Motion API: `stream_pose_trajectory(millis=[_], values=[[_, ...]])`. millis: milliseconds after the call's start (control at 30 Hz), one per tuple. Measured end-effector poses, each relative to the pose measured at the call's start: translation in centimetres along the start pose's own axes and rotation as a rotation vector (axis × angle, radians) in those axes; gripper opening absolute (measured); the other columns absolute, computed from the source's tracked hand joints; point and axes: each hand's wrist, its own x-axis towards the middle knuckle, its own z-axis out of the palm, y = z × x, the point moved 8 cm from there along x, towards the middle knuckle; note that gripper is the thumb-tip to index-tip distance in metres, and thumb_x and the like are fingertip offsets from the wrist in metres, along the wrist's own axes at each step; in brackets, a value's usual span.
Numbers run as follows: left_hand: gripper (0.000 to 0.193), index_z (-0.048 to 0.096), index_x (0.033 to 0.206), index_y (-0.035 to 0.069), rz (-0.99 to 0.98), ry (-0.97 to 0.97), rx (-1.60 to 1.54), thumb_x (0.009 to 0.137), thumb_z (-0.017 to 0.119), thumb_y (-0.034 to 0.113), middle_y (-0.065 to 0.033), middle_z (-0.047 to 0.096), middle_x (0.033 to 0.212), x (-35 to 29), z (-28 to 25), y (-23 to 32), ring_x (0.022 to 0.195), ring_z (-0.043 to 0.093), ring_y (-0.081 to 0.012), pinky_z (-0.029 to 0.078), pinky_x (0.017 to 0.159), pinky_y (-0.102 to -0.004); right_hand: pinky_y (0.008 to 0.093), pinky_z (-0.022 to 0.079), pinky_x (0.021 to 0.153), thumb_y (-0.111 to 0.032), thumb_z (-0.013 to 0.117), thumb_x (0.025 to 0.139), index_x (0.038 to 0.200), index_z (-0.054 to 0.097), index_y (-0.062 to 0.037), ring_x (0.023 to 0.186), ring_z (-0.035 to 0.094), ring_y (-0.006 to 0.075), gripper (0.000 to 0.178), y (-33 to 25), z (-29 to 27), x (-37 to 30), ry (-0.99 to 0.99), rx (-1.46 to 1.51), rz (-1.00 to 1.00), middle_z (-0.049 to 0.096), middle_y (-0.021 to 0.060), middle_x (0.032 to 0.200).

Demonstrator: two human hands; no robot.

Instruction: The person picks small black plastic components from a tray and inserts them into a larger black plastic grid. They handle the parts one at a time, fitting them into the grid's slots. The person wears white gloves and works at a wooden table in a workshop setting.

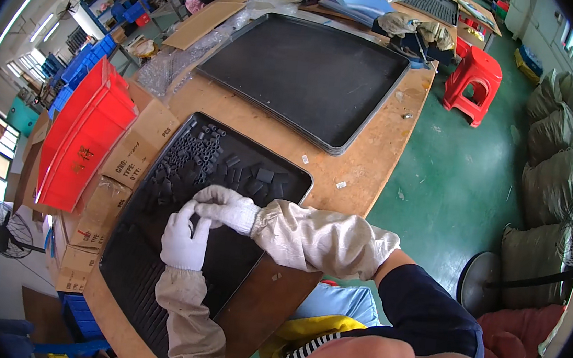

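Note:
My left hand [184, 242], in a white glove, and my right hand [227, 209], gloved the same way, meet fingertip to fingertip over a black tray [227, 296]. Both have their fingers bent into a pinch; whatever they hold, if anything, is too small or hidden to name. Just beyond them in the tray lie a pile of short black tubes [196, 148] and a scatter of flat black rectangular pieces [264, 175]. Rows of dark slender pieces [144, 296] line the tray's near part. Beige sleeve covers [322, 240] wrap my forearms.
Farther along the wooden table [361, 186] lies a stack of larger black trays [303, 77]. Cardboard boxes [142, 141] and a red bin [87, 139] border the left side. Gloves [398, 25] lie at the far end. A red stool [474, 83] stands on the green floor.

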Motion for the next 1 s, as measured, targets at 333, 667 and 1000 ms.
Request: stream_pose_trajectory(millis=[333,667,1000], values=[[0.087,0.017,0.156,-0.001,-0.324,-0.161,-1.078,0.101,0.034,0.065,0.0004,0.056,0.095,-2.3,3.1,-2.4,0.066,0.045,-0.0031,0.035,0.049,-0.0174,0.045,0.053,0.075,-0.02,0.073,0.079,0.109,0.069,-0.0197,0.085,0.064,0.0329,0.03,-6.0,4.7,-3.6,-0.215,-0.967,-0.566,0.062,0.01,0.087],[0.043,0.051,0.133,-0.001,-0.508,-0.166,-1.056,0.102,0.055,0.029,-0.0005,0.059,0.084,-2.8,4.1,-3.7,0.063,0.05,-0.0045,0.046,0.052,-0.0211,0.0436,0.049,0.071,-0.021,0.07,0.082,0.098,0.069,-0.0198,0.082,0.06,0.0313,0.016,-8.6,2.4,-3.6,0.027,-1.196,-0.761,0.058,0.0071,0.087],[0.038,0.058,0.126,0.004,-0.531,-0.165,-1.105,0.096,0.066,0.026,-0.0004,0.062,0.094,-3.2,4.1,-5.1,0.069,0.056,-0.0052,0.052,0.064,-0.0224,0.0436,0.049,0.074,-0.022,0.071,0.079,0.101,0.066,-0.0183,0.086,0.061,0.0298,0.023,-8.7,2.8,-3.6,-0.01,-1.238,-0.81,0.059,0.007,0.09]])
